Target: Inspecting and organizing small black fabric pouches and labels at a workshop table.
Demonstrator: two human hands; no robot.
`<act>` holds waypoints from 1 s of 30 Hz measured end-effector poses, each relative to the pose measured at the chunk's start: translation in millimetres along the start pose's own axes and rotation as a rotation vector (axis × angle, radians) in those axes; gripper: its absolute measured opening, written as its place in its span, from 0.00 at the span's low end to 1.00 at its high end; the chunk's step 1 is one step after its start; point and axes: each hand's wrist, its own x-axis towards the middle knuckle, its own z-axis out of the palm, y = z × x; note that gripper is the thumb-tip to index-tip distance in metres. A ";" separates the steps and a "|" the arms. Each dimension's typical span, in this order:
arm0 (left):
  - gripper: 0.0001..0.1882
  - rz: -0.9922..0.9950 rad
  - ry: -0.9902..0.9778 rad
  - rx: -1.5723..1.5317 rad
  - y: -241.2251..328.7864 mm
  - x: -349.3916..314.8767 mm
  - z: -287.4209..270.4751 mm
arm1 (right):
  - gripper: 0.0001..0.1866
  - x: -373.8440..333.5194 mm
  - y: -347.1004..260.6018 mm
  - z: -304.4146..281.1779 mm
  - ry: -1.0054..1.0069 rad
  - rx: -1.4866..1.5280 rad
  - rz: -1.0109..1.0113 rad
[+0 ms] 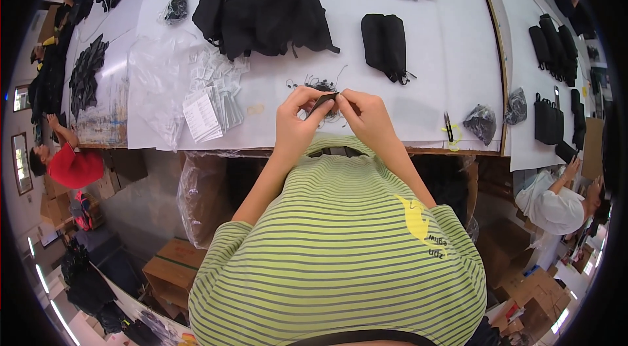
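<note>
Both hands are raised over the near edge of a white table [418, 104]. My left hand [294, 120] is closed on a small, flat black tag [322, 104], held at a tilt. At the tag's upper corner, my right hand [367, 115] pinches with thumb and fingertips; whether it grips the tag itself or a thin cord there is too small to tell. Just behind my fingers lies a tangle of thin dark strings [320, 83]. Left of my hands, a stack of white printed cards [202, 117] sits beside a loose heap of similar cards [219, 71].
Black fabric pouches [261, 15] are heaped at the back, with more pouches [384, 45] to the right. Small snips [449, 127] and a plastic bag of black bits [479, 123] lie at right. Clear plastic [154, 87] covers the left. Co-workers in red [75, 163] and white [553, 205] flank me.
</note>
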 end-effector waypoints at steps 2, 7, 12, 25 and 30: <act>0.05 -0.019 -0.031 -0.046 -2.9 2.5 -5.9 | 0.07 2.0 -4.8 -4.9 0.004 0.101 0.083; 0.05 -0.026 -0.089 -0.095 -7.1 6.1 -8.4 | 0.03 5.8 -4.0 -11.2 0.039 0.323 0.100; 0.09 -0.151 -0.277 -0.298 -16.8 21.0 -20.7 | 0.04 10.1 -0.3 -19.4 -0.018 0.213 0.037; 0.08 -0.269 -0.315 -0.274 -40.8 64.9 -10.2 | 0.07 40.2 22.1 -12.8 -0.169 0.566 0.413; 0.11 -0.152 -0.218 -0.135 -91.3 113.2 -1.5 | 0.08 51.8 40.1 -13.7 -0.204 0.530 0.443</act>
